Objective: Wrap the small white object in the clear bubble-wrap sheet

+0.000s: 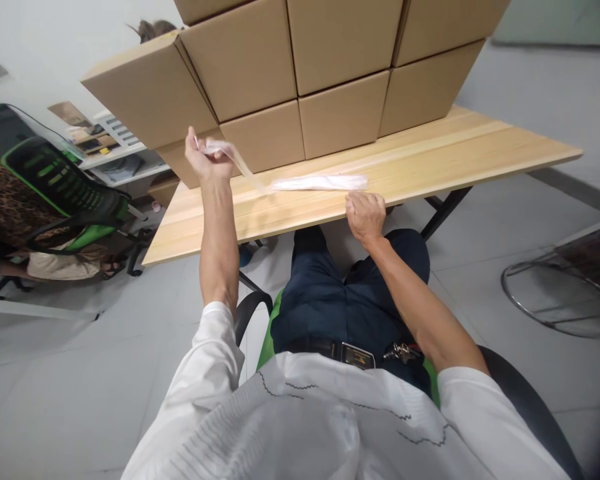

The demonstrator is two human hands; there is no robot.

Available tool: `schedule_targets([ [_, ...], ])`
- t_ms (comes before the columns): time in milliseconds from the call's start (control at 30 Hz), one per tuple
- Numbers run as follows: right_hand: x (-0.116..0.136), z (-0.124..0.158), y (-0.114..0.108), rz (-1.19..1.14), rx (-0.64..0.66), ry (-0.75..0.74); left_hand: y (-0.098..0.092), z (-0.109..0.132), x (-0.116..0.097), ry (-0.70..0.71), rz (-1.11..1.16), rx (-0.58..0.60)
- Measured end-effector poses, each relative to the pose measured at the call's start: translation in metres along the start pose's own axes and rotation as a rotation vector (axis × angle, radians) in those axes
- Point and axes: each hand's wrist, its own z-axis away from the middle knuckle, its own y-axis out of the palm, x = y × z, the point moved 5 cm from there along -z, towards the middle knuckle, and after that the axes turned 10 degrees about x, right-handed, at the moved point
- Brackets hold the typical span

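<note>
My left hand is raised above the left part of the table, fingers curled around a clear, thin plastic strip. The strip's free end hangs down to the right, blurred near the tabletop. On the wood lies a flat, folded bundle of whitish see-through plastic, long and narrow. Just below the bundle's right end, my right hand rests at the table's front edge with its fingers curled in. Whatever those fingers may hold is hidden.
Stacked brown cardboard boxes stand along the back of the wooden table. To the left are a black and green office chair with a seated person, and a white shelf. A metal-framed stool stands at right.
</note>
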Motion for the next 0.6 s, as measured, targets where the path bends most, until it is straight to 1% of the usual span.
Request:
schedule_targets([
  [67,0.0,0.0,0.001,0.006,-0.006,0.002,0.031,-0.01,-0.003,-0.056,0.062,0.103],
  [133,0.0,0.0,0.001,0.0,-0.015,0.009,0.066,-0.021,-0.001,-0.104,0.111,0.207],
  [233,0.002,0.0,0.0,-0.02,-0.015,0.011,0.122,-0.035,0.008,-0.137,0.044,0.329],
  [333,0.005,0.0,-0.002,-0.036,-0.002,0.011,0.177,-0.034,0.019,-0.103,0.055,0.433],
  [400,0.007,0.0,-0.004,-0.041,0.009,0.008,0.202,-0.023,0.029,-0.112,0.148,0.429],
  [467,0.009,-0.001,-0.005,-0.042,0.019,-0.003,0.215,-0.006,0.045,-0.177,0.233,0.382],
  [500,0.01,-0.001,-0.006,-0.042,0.023,-0.008,0.216,0.003,0.055,-0.212,0.246,0.36],
  [533,0.012,-0.002,-0.007,-0.043,0.025,-0.011,0.214,0.01,0.066,-0.235,0.23,0.349],
  [600,0.014,-0.003,-0.008,-0.045,0.024,-0.014,0.2,0.02,0.092,-0.263,0.123,0.334],
])
